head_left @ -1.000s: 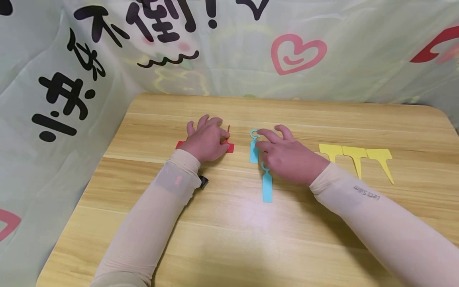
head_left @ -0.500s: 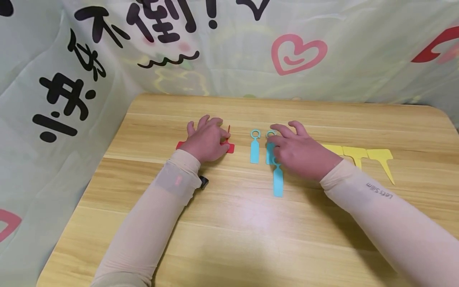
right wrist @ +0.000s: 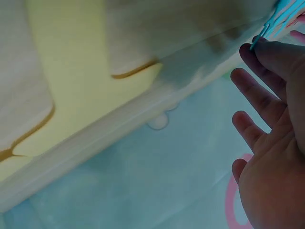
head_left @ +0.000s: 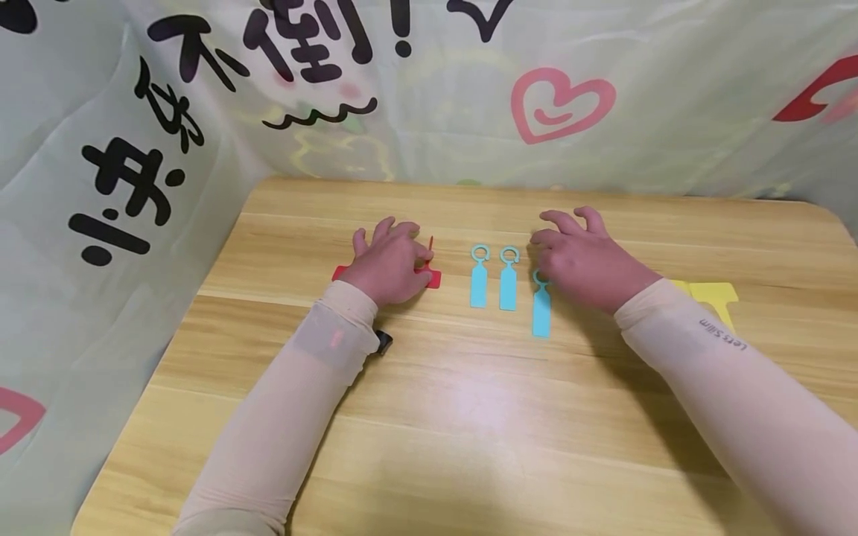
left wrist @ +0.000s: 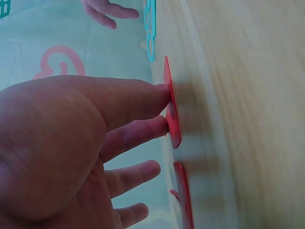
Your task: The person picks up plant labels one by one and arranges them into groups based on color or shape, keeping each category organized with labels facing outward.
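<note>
My left hand [head_left: 385, 264] is at the left over red T-shaped plant labels, its thumb and forefinger pinching the right-hand red label [left wrist: 174, 131]. Another red label [left wrist: 184, 200] lies just beside it in the left wrist view. My right hand [head_left: 586, 257] pinches the ring end of a light-blue hooked plant label [head_left: 541, 318] between thumb and forefinger, the other fingers spread. To its left, two matching blue labels [head_left: 508, 289] lie side by side, rings pointing away from me. The hand covers part of the held label's ring.
Yellow T-shaped labels [head_left: 714, 292] lie to the right, partly hidden under the right sleeve. The wooden table [head_left: 429, 447] meets a hanging printed cloth [head_left: 456, 141] at its back and left. A small black object [head_left: 383, 342] shows at the left wrist.
My right hand has moved right and slightly away from me, drawing one blue label along and leaving two blue labels in a row. The left hand has stayed put on the red label.
</note>
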